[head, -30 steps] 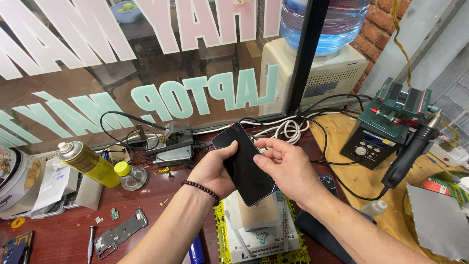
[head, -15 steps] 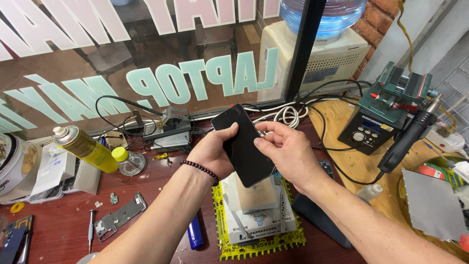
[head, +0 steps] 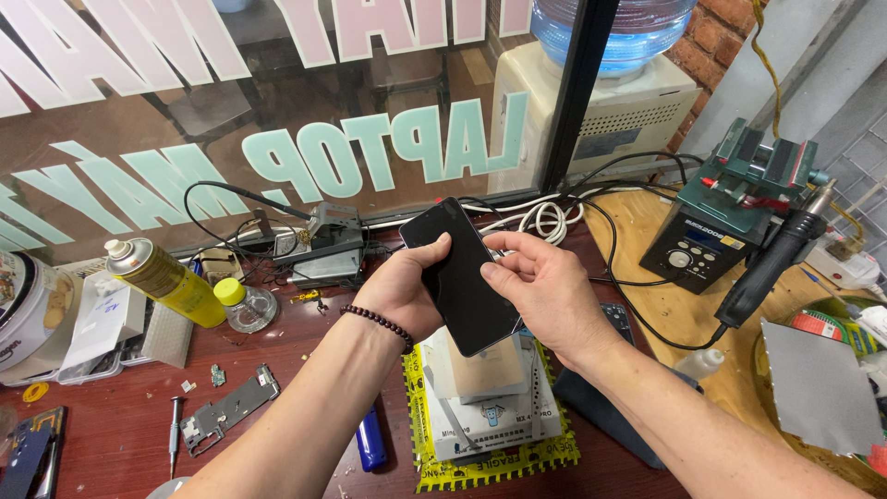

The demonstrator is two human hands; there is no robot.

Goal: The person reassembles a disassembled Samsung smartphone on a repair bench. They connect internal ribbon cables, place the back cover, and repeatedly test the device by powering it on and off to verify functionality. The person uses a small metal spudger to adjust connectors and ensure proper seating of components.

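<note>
While both hands grip it, the phone (head: 462,277) sits tilted in the air over the desk (head: 305,342), dark glass side up, top corner pointing toward the window (head: 231,111). Left hand (head: 402,291) is curled around the phone's left edge, thumb on the glass near the top, holding it. Right hand (head: 540,296) is against the phone's right edge, thumb and fingertips pinched on that edge, also holding it. Bead bracelet (head: 379,323) on the left wrist.

Just below the phone: a stack of flat packages (head: 485,407) on a yellow-edged mat (head: 480,467). Below-left of the phone: a blue pen-shaped tool (head: 371,442) lying on the desk. Further left of the phone: a metal phone frame part (head: 226,411), a small screwdriver (head: 174,434), a yellow spray can (head: 166,282) lying tilted, and a small clear bottle with a yellow cap (head: 242,305) just beside the can. Up-left of the phone: a small grey clamp device (head: 328,242) with black cables. Behind the phone, near the window: a coil of white cable (head: 545,220). Right of the phone: a green-topped rework station (head: 730,212) with a black hot-air handle (head: 771,268) leaning at its side, both on a wooden board (head: 647,240). Far right of the phone: a grey sheet (head: 818,388). Up-right of the phone, behind the glass: a water dispenser (head: 601,102) with a blue jug.
</note>
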